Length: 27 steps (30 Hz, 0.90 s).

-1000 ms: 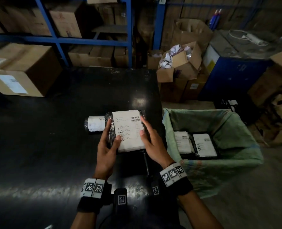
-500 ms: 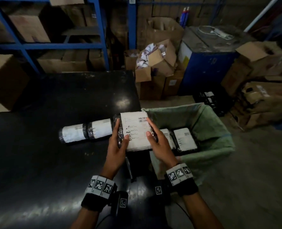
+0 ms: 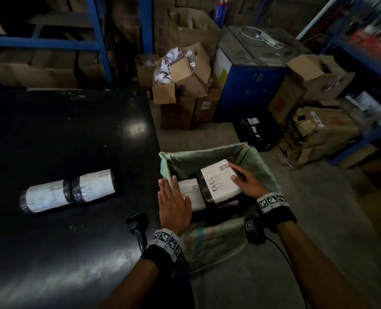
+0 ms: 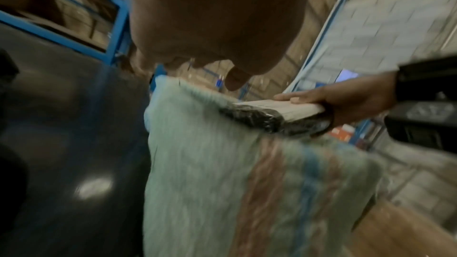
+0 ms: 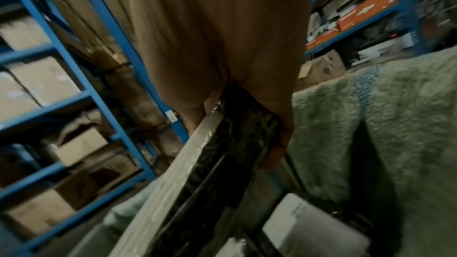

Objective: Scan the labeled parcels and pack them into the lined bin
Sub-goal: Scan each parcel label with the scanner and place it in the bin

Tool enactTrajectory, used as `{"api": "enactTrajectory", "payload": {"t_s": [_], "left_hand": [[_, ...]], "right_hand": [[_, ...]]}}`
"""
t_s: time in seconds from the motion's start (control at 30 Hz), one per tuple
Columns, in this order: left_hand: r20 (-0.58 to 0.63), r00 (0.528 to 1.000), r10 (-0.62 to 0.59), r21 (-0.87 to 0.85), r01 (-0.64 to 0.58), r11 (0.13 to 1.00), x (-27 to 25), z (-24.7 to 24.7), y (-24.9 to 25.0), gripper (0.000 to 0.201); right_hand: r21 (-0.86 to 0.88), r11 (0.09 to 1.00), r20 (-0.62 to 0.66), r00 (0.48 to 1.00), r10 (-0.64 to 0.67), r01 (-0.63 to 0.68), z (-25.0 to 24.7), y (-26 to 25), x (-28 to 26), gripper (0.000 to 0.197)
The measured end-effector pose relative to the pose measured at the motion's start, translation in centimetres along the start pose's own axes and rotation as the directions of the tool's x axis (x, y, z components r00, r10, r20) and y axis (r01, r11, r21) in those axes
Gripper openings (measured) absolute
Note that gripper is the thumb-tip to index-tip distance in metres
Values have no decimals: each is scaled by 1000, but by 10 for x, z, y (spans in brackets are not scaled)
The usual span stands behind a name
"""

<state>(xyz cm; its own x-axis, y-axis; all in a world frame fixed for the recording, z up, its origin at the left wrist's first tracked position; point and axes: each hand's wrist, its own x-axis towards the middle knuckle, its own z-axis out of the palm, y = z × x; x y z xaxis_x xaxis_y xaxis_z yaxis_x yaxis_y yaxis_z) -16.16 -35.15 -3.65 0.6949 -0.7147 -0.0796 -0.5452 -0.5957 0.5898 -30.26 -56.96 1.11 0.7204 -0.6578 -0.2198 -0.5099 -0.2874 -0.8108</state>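
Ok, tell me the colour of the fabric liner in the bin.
Pale green fabric liner with reddish and blue stripes, clearest in the left wrist view.

- Nothing here comes out as legible words or numbers.
- The parcel [image 3: 220, 180] shows a white label with a barcode strip at its far corner and short dark print lines, all too small to read.
- The rolled parcels [image 3: 68, 190] on the black table [image 3: 73, 134] wear white labels with faint print, unreadable.
- The wristbands [image 3: 272, 201] carry black-and-white square marker patterns, not text.
- The orange boxes [image 5: 366, 10] on the shelf show white markings, blurred out.
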Motion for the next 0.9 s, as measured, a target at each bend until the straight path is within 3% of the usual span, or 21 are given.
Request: {"api": "enactTrajectory", "payload": {"t_s": [0.2, 0.3, 0.53, 0.7, 0.83, 0.9], "left_hand": [[-9, 998, -59, 46, 60, 997, 6, 32, -2, 82], [-21, 997, -68, 63, 69, 996, 8, 36, -1, 81], [-43, 997, -63, 21, 64, 998, 10, 44, -5, 80], [-60, 998, -29, 13, 30, 999, 12, 50, -6, 82], [-59, 998, -34, 20, 36, 999, 16, 52, -9, 81], [-60, 998, -33, 27, 35, 999, 15, 53, -9, 80]], "right_hand": [[-243, 944, 56, 969, 242, -221, -18, 59, 57, 49], [-260, 909, 63, 934, 353, -326, -22, 78, 76, 49], [-158, 938, 125, 936, 329, -309, -4, 104, 96, 51], [-67, 966, 40, 967, 252, -249, 8, 120, 101, 51], [-75, 960, -47, 962, 268, -271, 21, 138, 106, 51], [-209, 926, -17, 948, 318, -314, 23, 148, 110, 57]]}}
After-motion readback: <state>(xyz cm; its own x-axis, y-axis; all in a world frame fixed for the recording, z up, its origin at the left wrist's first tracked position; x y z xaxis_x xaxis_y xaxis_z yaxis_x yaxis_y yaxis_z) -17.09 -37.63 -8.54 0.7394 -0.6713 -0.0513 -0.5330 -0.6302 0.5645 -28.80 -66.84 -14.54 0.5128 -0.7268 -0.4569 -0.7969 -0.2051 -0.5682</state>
